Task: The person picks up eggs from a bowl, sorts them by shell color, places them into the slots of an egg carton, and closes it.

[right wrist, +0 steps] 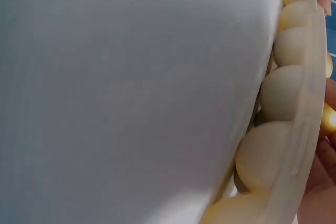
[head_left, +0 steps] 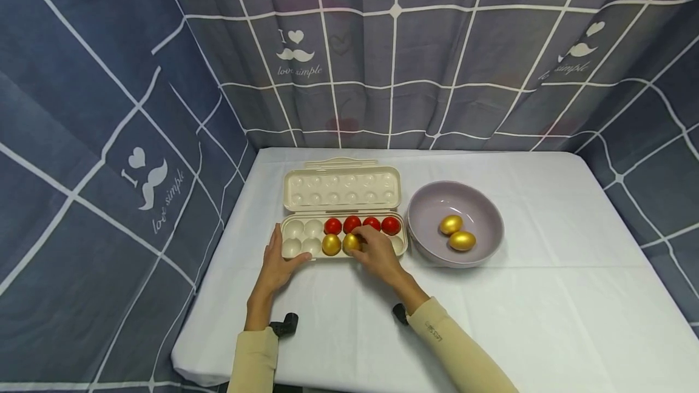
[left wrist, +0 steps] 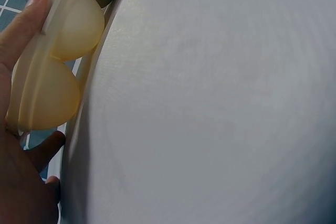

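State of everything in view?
Egg carton: part filled
Carton lid: open
Four red eggs: in cups
Front-row left gold egg: in cup
Front-row right gold egg: pinched
Mauve bowl: upright
Two gold eggs: lying in bowl
Left grip: touching carton
Right grip: pinching egg

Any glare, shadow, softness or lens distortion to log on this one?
Head view: small highlights on the gold eggs in the mauve bowl, otherwise fairly even light; left wrist view: soft detail, tablecloth darkening toward the lower right; right wrist view: egg carton seemingly bowed by lens distortion, bright patch low on the tablecloth.
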A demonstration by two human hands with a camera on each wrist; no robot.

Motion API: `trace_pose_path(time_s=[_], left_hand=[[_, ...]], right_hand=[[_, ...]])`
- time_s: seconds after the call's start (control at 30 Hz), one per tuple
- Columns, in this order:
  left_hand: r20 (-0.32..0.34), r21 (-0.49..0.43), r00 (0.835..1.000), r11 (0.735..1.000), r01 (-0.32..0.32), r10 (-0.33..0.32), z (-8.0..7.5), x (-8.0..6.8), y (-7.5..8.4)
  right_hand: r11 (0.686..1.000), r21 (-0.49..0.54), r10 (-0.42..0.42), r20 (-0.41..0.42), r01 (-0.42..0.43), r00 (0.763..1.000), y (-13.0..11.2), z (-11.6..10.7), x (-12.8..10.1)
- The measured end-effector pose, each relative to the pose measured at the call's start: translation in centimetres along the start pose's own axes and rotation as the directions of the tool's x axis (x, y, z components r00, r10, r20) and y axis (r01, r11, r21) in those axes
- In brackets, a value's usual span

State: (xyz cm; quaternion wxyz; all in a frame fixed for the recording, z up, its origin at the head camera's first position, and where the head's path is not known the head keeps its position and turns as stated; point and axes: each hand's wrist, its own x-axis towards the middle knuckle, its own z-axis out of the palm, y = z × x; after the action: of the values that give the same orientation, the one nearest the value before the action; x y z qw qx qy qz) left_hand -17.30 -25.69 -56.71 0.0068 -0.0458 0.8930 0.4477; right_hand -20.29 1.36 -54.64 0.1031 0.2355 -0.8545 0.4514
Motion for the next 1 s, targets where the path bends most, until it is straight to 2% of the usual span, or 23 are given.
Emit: trace_pose_path(time_s=[0.1, 0.27, 0.43, 0.8, 1.0], left_hand=[[-0.004, 0.001, 1.000, 1.000, -0.003, 0.003, -0.01, 0.04, 0.11], [-0.011, -0.001, 1.000, 1.000, -0.020, 0.020, -0.03, 0.13, 0.25], [-0.007, 0.006, 1.000, 1.000, -0.013, 0.013, 0.04, 0.10, 0.17], [0.000, 0.021, 1.000, 1.000, -0.020, 0.020, -0.02, 0.00, 0.08], [-0.016, 0.009, 0.999, 1.000, -0.029, 0.029, 0.06, -0.12, -0.04]], right_hand=[[0.999, -0.037, 0.013, 0.004, -0.012, 1.000, -0.18, 0.22, 0.04], [0.996, -0.059, 0.068, 0.013, -0.068, 0.998, -0.54, 0.42, 0.14], [0.994, -0.070, 0.085, 0.028, -0.083, 0.996, -0.55, 0.50, -0.03], [0.997, -0.033, 0.069, 0.043, -0.068, 0.997, -0.51, 0.27, -0.28], [0.995, 0.053, 0.079, 0.063, -0.082, 0.995, -0.73, -0.19, -0.27]])
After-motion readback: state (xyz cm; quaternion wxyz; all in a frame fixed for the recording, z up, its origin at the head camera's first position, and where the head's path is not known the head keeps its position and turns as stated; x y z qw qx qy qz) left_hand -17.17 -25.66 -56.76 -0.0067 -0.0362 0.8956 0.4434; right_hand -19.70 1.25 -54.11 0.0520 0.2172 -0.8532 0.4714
